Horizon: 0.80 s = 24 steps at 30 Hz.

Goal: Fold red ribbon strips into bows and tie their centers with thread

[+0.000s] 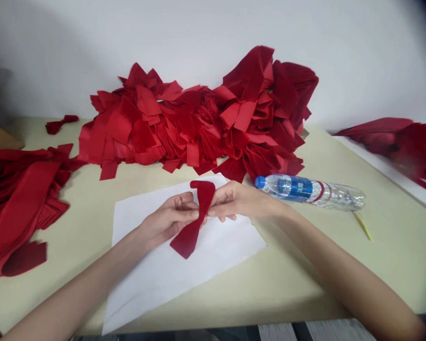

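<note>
A red fabric strip pinched into a bow shape (pixel 195 218) hangs just over a white paper sheet (pixel 156 274) in the middle of the table. My left hand (pixel 170 220) grips its narrowed waist from the left with closed fingers. From the right, my right hand (pixel 234 201) pinches the same waist, fingers pressed together. The strip's upper end stands above my fingers and its lower end flares out toward me.
A big heap of folded red fabric pieces (pixel 199 123) fills the back of the beige table (pixel 305 274). More red cloth (pixel 17 203) lies at the left and more red fabric (pixel 401 142) at the right. A plastic water bottle (pixel 308 191) lies on its side beside my right hand.
</note>
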Motion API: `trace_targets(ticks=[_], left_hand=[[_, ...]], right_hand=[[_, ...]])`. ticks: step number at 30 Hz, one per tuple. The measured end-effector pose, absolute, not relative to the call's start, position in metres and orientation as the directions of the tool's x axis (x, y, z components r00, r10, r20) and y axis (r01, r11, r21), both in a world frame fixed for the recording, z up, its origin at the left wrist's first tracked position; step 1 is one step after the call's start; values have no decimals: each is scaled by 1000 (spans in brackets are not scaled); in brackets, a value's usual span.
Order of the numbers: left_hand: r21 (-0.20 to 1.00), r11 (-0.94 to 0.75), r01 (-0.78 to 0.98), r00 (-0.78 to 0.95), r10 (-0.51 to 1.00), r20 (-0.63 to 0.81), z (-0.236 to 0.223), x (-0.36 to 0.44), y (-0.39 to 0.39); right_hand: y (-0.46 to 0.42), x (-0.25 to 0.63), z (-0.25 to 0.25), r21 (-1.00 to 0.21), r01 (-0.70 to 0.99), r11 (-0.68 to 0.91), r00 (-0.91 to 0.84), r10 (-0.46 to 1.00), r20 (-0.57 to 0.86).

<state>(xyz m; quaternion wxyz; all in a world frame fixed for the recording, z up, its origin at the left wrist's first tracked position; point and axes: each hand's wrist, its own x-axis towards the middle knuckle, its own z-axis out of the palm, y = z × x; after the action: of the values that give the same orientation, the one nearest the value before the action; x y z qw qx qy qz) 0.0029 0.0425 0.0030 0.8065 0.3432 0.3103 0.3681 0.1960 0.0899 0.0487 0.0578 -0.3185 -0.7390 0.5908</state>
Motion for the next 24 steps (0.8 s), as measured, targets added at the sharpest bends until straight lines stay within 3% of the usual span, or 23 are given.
trace_targets(ticks=[7, 14, 18, 24], left_hand=[[730, 655, -198, 671, 633, -386, 3, 11, 37], [851, 489, 192, 680, 559, -475, 13, 23, 28], [875, 349, 336, 560, 673, -483, 12, 26, 18], [890, 89, 448, 291, 926, -239, 10, 27, 19]], right_hand=[[96, 203, 41, -838, 531, 121, -767, 488, -416], [94, 202, 36, -882, 437, 175, -884, 265, -385], [85, 199, 43, -809, 516, 281, -838, 361, -409], [70, 198, 56, -674, 589, 447, -765, 577, -286]])
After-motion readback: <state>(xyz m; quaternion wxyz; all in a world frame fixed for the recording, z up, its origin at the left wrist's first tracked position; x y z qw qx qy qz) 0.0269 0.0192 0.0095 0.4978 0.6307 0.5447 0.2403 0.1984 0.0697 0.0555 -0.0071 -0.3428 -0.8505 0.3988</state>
